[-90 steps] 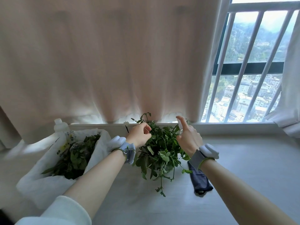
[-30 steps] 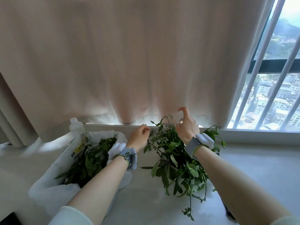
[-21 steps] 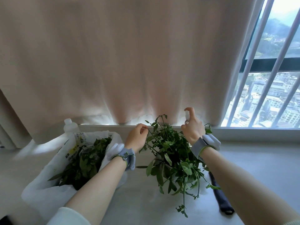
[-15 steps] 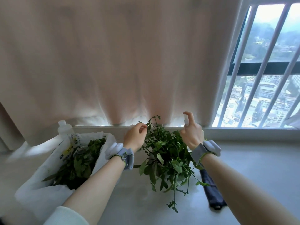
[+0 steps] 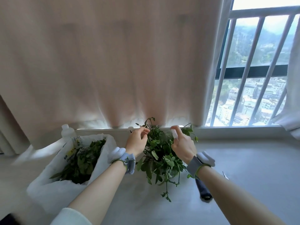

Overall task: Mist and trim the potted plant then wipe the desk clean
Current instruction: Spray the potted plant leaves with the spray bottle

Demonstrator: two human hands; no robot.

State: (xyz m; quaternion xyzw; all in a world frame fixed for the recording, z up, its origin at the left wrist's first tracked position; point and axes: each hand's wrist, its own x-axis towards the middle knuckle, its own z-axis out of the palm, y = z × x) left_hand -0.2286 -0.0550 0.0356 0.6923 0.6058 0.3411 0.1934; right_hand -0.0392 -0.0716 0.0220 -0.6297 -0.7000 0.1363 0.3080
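The potted plant (image 5: pixel 159 157) sits mid-bench. The right hand (image 5: pixel 182 146), its grip around a small spray bottle (image 5: pixel 174 135), mists from 2 o'clock; the left hand (image 5: pixel 137 142) pinches a stem. Overspray may wet the curtain (image 5: pixel 113 62) at 12 o'clock.

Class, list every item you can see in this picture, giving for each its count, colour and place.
potted plant: one, green, centre of desk
plastic bag: one, white, left of plant, holding green leaves
bottle: one, white, behind the bag
spray bottle: one, pale, in right hand, at the plant
cloth: one, dark, right of plant, partly under the forearm
curtain: one, beige, behind desk
desk: one, light grey
left hand: one, fingers at a stem
right hand: one, around spray bottle
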